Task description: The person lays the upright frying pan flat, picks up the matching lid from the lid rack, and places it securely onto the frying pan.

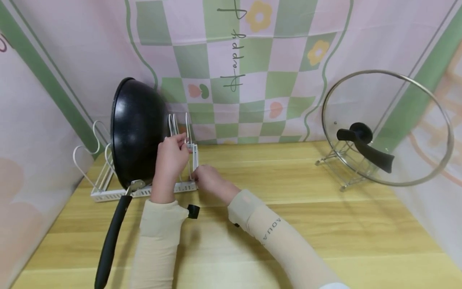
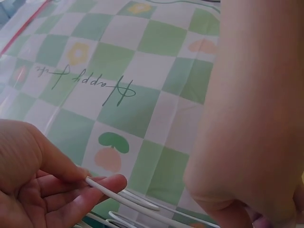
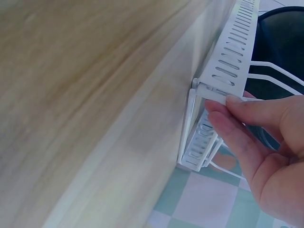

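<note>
A white metal pan rack [image 1: 108,195] with slotted side rails and upright wire loops stands on the table at the left. In it a black wok [image 1: 138,124] leans on its side, its long black handle [image 1: 112,241] jutting toward me. My left hand [image 1: 171,156] pinches a white wire divider [image 2: 135,204] at the rack's right end between thumb and fingers. Lower down at the same end, my right hand [image 1: 213,180] grips the rack; the right wrist view shows thumb and forefinger pinching the end of the slotted rail [image 3: 232,52].
At the right, a glass lid [image 1: 373,155] with a black handle stands tilted in a small wire stand [image 1: 335,160]. Behind the wooden table [image 1: 288,216] hangs a green-and-white checked cloth [image 1: 223,56].
</note>
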Motion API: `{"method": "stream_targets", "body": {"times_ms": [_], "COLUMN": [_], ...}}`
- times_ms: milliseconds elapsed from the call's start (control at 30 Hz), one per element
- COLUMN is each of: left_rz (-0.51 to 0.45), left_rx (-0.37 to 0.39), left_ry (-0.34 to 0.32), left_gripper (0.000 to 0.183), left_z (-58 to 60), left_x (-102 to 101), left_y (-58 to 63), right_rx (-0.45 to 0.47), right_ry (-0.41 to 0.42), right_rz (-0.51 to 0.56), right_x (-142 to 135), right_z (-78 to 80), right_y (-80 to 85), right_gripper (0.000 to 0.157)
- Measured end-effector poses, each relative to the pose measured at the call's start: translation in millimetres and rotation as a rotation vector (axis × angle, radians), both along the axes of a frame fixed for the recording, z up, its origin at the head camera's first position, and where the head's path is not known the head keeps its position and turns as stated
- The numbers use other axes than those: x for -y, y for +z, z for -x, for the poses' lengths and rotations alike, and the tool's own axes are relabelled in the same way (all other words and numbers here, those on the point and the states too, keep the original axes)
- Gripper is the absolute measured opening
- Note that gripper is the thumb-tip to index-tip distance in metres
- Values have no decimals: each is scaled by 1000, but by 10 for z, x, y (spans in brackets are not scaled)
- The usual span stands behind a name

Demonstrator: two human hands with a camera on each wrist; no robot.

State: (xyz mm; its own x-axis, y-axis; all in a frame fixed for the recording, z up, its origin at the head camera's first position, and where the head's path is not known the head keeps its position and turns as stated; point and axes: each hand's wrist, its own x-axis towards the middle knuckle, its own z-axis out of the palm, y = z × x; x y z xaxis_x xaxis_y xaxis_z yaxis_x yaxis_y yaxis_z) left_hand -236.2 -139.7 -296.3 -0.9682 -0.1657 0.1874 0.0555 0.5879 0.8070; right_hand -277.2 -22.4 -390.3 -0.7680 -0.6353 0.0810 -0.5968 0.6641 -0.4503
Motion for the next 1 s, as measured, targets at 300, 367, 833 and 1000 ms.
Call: {"method": "stream_targets", "body": {"times_ms": [300,367,833,1000], "left_rz": [-15,12,63,99], "left_rx": [-4,-13,-44,-61], "left_ry": [22,31,57,77], "left_gripper": [39,39,39,40], "left_z": [19,32,52,55], "left_x": [-48,-51,-116,-137], "left_y": [17,12,-11,-13], "right_rx": [6,4,-16,-26], "right_ry": [-20,-23,-37,-28], "right_rz": [-6,-3,-28,-33], "right_x": [-6,-9,-48,-60], "right_z": [6,6,40,40], "right_y": [43,46,22,34], "right_gripper": [25,24,25,29]}}
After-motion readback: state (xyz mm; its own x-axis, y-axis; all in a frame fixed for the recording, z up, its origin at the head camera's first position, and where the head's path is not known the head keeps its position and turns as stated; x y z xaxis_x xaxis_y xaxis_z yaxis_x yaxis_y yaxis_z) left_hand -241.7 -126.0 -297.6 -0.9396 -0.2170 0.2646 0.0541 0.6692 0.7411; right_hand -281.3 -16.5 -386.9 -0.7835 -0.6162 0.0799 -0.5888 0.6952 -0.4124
